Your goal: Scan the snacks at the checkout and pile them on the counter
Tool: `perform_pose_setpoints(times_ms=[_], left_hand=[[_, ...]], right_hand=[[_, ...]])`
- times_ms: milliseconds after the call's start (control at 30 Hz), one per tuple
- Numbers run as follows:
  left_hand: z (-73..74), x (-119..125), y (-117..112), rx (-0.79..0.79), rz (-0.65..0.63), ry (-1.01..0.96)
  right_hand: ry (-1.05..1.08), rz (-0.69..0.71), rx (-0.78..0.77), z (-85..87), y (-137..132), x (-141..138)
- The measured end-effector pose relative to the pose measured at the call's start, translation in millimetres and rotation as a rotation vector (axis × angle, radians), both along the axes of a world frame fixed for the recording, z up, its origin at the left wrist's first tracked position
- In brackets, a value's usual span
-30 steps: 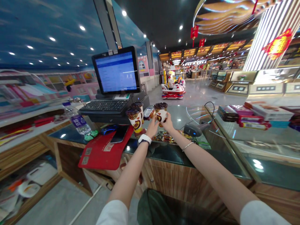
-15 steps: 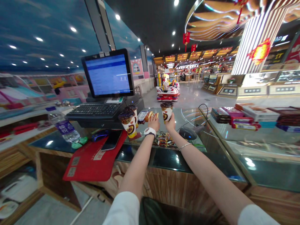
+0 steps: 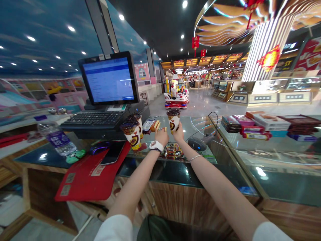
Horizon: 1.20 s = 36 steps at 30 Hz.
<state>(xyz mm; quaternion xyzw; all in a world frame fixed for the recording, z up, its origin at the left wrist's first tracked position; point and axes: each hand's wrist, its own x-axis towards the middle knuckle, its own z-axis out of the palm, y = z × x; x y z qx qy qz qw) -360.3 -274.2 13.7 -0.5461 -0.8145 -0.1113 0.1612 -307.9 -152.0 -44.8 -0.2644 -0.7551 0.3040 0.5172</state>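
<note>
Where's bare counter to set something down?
Bare-looking: the front strip between the forearms, nearer than the packets; and the right counter in front of the boxes. Crowded: around the left hand, with cups and packets; farther left, phone, mouse and bottle.

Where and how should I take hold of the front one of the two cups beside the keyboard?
Probably best around the printed middle of the front cup, below its dark top, coming from the near side. It stands upright and narrows toward the base, so a level hold should suit it; the second cup stands close behind, making the far side awkward.
</note>
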Motion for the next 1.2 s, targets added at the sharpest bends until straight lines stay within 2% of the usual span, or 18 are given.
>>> perform_pose_setpoints(times_ms=[100,167,300,467,567,700,833,967,1067,1200], left_hand=[[1.6,12,-27,-0.028,0.019,0.018],[0.5,15,-47,-0.070,0.060,0.045],[-2.4,14,-78,-0.086,0.104,0.025],[-3.5,9,-92,-0.041,0.149,-0.085],[-2.9,8,-94,-0.053,0.180,-0.121],[-4.4,8,-100,0.044,0.145,-0.142],[-5.2,9,-106,0.215,0.016,-0.161],[0.9,17,-103,0.355,-0.120,-0.145],[7.5,28,-96,0.425,-0.199,-0.127],[13.9,48,-79,0.486,-0.308,-0.100]], right_hand=[[0.056,0.034,-0.218,2.6,-3,-3],[0.054,0.044,-0.270,4.2,-6,-6],[0.069,-0.028,-0.199,7.0,-14,-7],[0.047,-0.101,-0.079,13.9,-32,-4],[0.044,-0.044,-0.089,19.6,-46,-1],[-0.002,0.103,-0.059,28.3,-61,11],[-0.048,0.269,0.072,40.5,-65,40],[-0.052,0.349,0.134,54.6,-59,83],[0.000,0.365,0.093,63.2,-47,117],[0.030,0.324,0.159,68.4,-23,157]])
